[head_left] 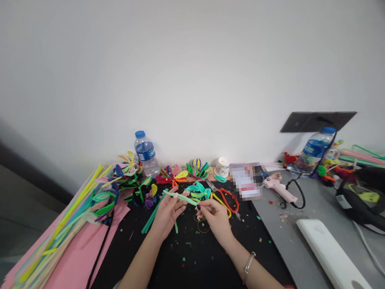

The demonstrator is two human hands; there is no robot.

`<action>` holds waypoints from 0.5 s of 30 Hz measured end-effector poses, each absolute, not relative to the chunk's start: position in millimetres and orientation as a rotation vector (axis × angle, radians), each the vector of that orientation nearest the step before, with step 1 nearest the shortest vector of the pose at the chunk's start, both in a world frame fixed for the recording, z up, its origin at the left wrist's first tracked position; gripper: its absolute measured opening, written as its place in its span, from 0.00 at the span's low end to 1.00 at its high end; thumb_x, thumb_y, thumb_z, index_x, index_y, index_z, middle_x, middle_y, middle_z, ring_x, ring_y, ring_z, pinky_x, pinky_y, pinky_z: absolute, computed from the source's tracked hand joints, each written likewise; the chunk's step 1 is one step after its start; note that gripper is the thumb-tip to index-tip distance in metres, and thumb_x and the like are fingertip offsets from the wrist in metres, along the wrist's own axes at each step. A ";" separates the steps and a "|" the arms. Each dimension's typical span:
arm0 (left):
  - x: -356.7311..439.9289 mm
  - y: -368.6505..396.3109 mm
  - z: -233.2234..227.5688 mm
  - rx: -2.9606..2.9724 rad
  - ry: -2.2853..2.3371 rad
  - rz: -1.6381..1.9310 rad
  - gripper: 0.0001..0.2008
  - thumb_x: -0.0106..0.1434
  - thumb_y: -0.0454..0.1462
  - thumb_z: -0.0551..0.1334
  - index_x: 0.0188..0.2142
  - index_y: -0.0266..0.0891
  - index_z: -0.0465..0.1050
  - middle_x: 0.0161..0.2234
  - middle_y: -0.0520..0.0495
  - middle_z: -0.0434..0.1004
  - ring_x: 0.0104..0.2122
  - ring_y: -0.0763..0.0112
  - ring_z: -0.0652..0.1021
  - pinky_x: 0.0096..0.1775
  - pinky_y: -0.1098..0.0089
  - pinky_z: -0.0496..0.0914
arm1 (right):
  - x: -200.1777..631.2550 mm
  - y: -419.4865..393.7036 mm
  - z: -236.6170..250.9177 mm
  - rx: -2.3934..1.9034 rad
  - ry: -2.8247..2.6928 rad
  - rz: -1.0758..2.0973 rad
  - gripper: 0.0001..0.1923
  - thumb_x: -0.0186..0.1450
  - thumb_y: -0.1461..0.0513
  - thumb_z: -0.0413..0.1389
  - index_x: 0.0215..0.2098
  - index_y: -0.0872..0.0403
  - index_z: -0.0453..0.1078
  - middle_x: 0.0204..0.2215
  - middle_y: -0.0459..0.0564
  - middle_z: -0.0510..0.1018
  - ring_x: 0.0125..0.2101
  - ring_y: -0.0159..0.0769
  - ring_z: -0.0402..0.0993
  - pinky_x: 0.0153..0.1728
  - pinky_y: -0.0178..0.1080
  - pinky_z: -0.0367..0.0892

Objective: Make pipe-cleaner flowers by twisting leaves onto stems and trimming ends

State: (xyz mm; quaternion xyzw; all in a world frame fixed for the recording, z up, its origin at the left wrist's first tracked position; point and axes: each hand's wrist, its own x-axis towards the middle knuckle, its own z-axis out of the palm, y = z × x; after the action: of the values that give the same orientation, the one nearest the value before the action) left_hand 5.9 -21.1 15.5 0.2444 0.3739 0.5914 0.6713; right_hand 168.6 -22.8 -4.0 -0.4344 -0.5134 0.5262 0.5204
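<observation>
My left hand (167,212) and my right hand (214,215) meet over a black mat (190,258), both gripping one light green pipe cleaner (181,197) that runs slantwise between them. The left fingers pinch its upper left part, the right fingertips pinch its lower right end. More green pipe cleaners (152,217) lie under the left hand. Teal bent loops (198,190) and red and yellow loops (228,200) lie just behind the hands. A pale bangle is on my left wrist, a thin bracelet on my right.
Long pipe cleaners (52,240) and pink paper (77,260) fill the left. Finished colourful flowers (181,173), a water bottle (146,153) and a small cup (221,166) stand at the wall. A pink glue gun (280,188), a white bar (328,251), a second bottle (314,151) and black cables are on the right.
</observation>
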 end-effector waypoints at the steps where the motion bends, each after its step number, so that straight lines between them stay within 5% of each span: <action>1: 5.5 -20.8 14.7 0.548 0.844 1.346 0.19 0.58 0.34 0.62 0.50 0.41 0.64 0.38 0.46 0.78 0.30 0.75 0.79 0.33 0.75 0.73 | 167.7 -22.7 -5.5 -1.052 -1.255 1.276 0.05 0.57 0.62 0.56 0.31 0.55 0.69 0.20 0.47 0.75 0.22 0.34 0.73 0.25 0.36 0.69; 9: 3.4 -19.6 10.1 0.625 0.929 1.399 0.21 0.57 0.34 0.63 0.50 0.39 0.64 0.31 0.49 0.78 0.26 0.76 0.78 0.30 0.76 0.72 | 164.2 -22.2 -5.1 -1.132 -1.424 1.286 0.05 0.54 0.66 0.53 0.30 0.55 0.68 0.19 0.45 0.73 0.15 0.30 0.69 0.11 0.29 0.59; 15: 5.0 -20.7 9.5 0.714 0.983 1.349 0.30 0.53 0.36 0.66 0.54 0.38 0.59 0.24 0.52 0.76 0.24 0.75 0.77 0.29 0.77 0.71 | 165.4 -22.4 -5.0 -1.139 -1.497 1.287 0.06 0.57 0.64 0.51 0.29 0.56 0.70 0.22 0.48 0.77 0.13 0.28 0.68 0.11 0.28 0.57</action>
State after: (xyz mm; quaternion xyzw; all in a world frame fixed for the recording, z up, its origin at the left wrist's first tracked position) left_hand 5.0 -20.7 9.5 0.3101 0.4266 0.5857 0.6155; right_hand 165.4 -22.4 -5.0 -0.4540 -0.5967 0.5129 0.4180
